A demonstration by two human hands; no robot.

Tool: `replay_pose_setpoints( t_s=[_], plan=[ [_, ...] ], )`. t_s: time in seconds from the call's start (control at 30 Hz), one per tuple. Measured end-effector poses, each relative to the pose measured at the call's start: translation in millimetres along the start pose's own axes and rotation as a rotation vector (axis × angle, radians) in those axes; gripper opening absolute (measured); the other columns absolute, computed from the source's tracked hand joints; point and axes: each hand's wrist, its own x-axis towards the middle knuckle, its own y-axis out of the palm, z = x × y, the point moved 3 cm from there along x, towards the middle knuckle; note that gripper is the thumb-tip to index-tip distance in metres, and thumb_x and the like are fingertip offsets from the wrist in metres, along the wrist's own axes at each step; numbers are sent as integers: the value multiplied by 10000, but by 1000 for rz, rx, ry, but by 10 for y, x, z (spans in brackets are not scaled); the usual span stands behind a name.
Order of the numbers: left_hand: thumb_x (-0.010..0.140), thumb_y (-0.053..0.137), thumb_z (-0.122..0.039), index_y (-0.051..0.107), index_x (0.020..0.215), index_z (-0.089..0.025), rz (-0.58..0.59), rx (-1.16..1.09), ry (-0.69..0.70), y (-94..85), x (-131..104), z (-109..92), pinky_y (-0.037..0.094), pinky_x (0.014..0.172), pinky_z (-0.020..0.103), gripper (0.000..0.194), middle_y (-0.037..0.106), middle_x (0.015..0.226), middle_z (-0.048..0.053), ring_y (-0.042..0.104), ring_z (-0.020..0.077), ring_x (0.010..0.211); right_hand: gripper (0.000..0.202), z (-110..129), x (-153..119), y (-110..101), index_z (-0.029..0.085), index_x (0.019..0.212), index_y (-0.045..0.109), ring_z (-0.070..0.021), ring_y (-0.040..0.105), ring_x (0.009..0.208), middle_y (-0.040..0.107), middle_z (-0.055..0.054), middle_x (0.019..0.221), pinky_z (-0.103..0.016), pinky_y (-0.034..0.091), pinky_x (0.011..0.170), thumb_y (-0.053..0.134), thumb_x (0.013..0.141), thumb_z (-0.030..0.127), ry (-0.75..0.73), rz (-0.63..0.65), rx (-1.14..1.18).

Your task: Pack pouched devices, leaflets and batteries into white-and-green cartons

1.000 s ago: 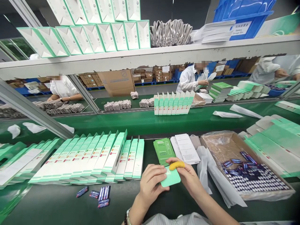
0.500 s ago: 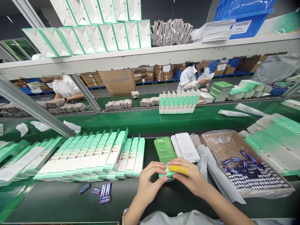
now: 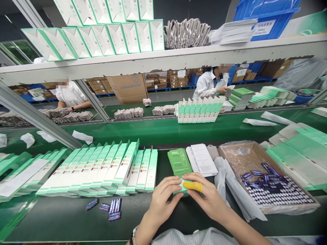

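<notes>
Between my two hands is a small mint-green and white carton (image 3: 182,190), seen end-on and mostly covered by fingers. My left hand (image 3: 165,195) closes on its left side, thumb low and fingers along the top. From the right, my right hand (image 3: 205,194) grips the same carton, a yellow finger cot (image 3: 192,186) on one finger. Just beyond the carton lie green printed booklets (image 3: 179,161) and a stack of white leaflets (image 3: 202,160). Several blue batteries (image 3: 114,207) rest on the dark bench to the left.
Rows of upright green-white cartons (image 3: 102,168) stand at the left. On the right are a plastic-lined tray (image 3: 231,149) of batteries, white pouches (image 3: 233,190) and flattened cartons (image 3: 301,156). A shelf (image 3: 153,59) crosses above. Two people work beyond the green conveyor belt (image 3: 143,131).
The row of cartons and the white pouches on the conveyor belt have shifted right. My hands stay nearly in place around the carton, with slight finger movement. The far-right person's hands have moved.
</notes>
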Motion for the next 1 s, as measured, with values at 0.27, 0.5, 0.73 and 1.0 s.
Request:
replay_pose_setpoints(
  t_s=[0.27, 0.5, 0.73, 1.0],
  plan=[
    [791, 738, -229, 626, 1061, -235, 23, -214, -336, 54, -6, 64, 455, 982, 404, 293, 621, 1152, 79, 576, 252, 1118, 272, -27, -24, 43, 282, 1184, 601, -229, 588, 1094, 636, -67, 1164, -407, 508, 939, 560, 927, 205, 62, -86, -7],
    [922, 560, -374, 538, 1214, -222, -94, -459, -450, 204, -108, 100, 455, 963, 367, 331, 608, 1183, 95, 571, 256, 1129, 372, 23, 87, -166, 259, 1272, 559, -269, 640, 995, 663, -107, 1126, -437, 534, 850, 521, 937, 414, -138, -147, -172],
    [975, 386, -500, 505, 1336, -200, -259, -567, -577, 364, -354, 304, 335, 1125, 429, 484, 492, 1423, 126, 429, 285, 1338, 447, 423, 430, -247, 307, 1246, 630, -342, 331, 1404, 464, -23, 1465, -605, 121, 1185, 697, 826, 444, -377, 410, -399],
    [988, 342, -496, 526, 1347, -196, -200, -553, -568, 334, -346, 276, 336, 1142, 445, 504, 492, 1427, 126, 423, 271, 1347, 301, 640, 699, -64, 276, 951, 751, -328, 325, 1411, 475, 20, 1448, -570, 71, 1209, 851, 667, 251, -271, 487, -213]
  ],
)
